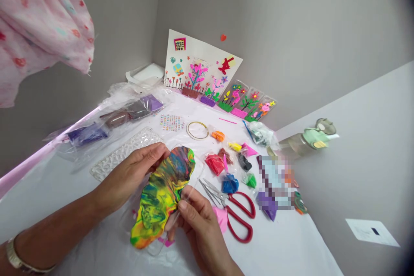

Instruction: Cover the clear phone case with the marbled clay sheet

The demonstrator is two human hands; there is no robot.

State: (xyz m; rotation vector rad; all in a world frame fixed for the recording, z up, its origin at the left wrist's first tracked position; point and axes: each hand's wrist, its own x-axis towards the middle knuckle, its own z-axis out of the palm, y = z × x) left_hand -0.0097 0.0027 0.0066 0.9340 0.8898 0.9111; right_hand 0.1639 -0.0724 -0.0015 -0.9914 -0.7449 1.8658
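The slab of swirled, multicoloured clay (158, 198) is held above the table (284, 246), to the left of the red-handled scissors (223, 197). The right hand (199, 215) pinches its right edge between thumb and finger; the left hand (136, 171) curls at its upper left edge, fingertips partly hidden, their closure impossible to tell.

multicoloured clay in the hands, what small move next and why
I'd probably smooth the multicoloured clay along its right edge with the thumb of the right hand: that edge looks wavy, the thumb is there, and the left hand is at the upper left.
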